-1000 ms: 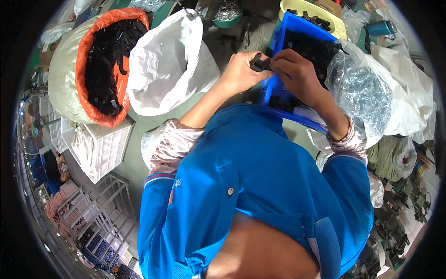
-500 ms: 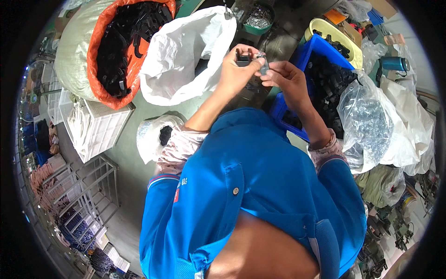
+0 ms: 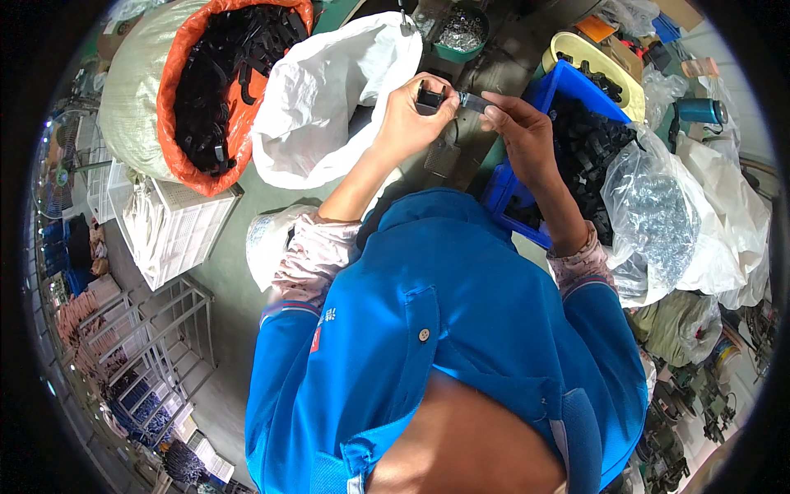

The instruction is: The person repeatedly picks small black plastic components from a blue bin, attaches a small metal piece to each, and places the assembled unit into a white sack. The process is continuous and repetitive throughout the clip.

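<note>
both hands have risen from the blue bin [image 3: 568,86] and meet at the far centre: left hand [image 3: 407,123] grips a small black plastic part [image 3: 429,97] steady, while right hand [image 3: 518,132] pinches a small metal piece [image 3: 471,101] against it, near the open white sack [image 3: 329,90].

Bright, even light fills the scene, seemingly from above, with only soft, short shadows. The white sack [image 3: 329,99] and the clear plastic bag [image 3: 658,222] catch mild glare. The centre is sharp. Toward the round black rim the fisheye bends straight edges, as on the white crates [image 3: 177,235], and detail there turns small and smeared.
</note>
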The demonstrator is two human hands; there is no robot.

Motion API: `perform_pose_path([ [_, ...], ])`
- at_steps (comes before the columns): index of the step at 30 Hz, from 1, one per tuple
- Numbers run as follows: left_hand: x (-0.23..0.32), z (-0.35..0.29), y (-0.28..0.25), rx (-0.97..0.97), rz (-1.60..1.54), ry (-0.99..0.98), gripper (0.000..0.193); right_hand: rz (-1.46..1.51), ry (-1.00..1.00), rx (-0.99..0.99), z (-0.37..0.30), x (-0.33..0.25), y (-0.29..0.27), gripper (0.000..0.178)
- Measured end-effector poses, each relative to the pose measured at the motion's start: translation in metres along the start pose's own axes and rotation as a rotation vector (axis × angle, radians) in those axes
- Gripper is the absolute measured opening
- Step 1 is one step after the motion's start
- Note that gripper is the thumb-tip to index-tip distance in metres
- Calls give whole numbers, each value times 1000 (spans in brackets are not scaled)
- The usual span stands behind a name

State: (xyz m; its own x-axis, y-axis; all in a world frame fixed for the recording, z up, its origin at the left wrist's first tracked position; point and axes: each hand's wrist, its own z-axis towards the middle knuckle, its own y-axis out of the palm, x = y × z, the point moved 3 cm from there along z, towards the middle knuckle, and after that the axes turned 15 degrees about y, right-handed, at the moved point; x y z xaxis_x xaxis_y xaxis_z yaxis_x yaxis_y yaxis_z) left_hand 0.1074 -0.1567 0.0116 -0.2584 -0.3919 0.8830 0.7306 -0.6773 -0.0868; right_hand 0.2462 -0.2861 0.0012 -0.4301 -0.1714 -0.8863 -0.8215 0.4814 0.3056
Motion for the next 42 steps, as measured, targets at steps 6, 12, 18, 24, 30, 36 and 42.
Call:
perform_pose_path([
  [6,2,-1,2,55,-207,-213,7,-246,-213,77,0,-9,6,24],
  [12,-16,-6,4,126,-491,-438,12,-248,-63,43,15,-1,-5,28],
  [18,-22,-10,-13,119,-763,-681,23,-19,158,50,23,1,-27,30],
  [24,-1,-16,-17,-200,-605,-626,39,137,170,-129,22,-21,-37,27],
  [30,3,-22,-9,-270,-526,-638,37,-22,100,-94,18,-38,-19,28],
  [36,7,-24,-1,-329,-524,-604,38,-137,53,-57,23,-30,-15,29],
  [42,6,-28,2,-342,-546,-612,36,-125,30,-57,23,-25,-12,28],
])
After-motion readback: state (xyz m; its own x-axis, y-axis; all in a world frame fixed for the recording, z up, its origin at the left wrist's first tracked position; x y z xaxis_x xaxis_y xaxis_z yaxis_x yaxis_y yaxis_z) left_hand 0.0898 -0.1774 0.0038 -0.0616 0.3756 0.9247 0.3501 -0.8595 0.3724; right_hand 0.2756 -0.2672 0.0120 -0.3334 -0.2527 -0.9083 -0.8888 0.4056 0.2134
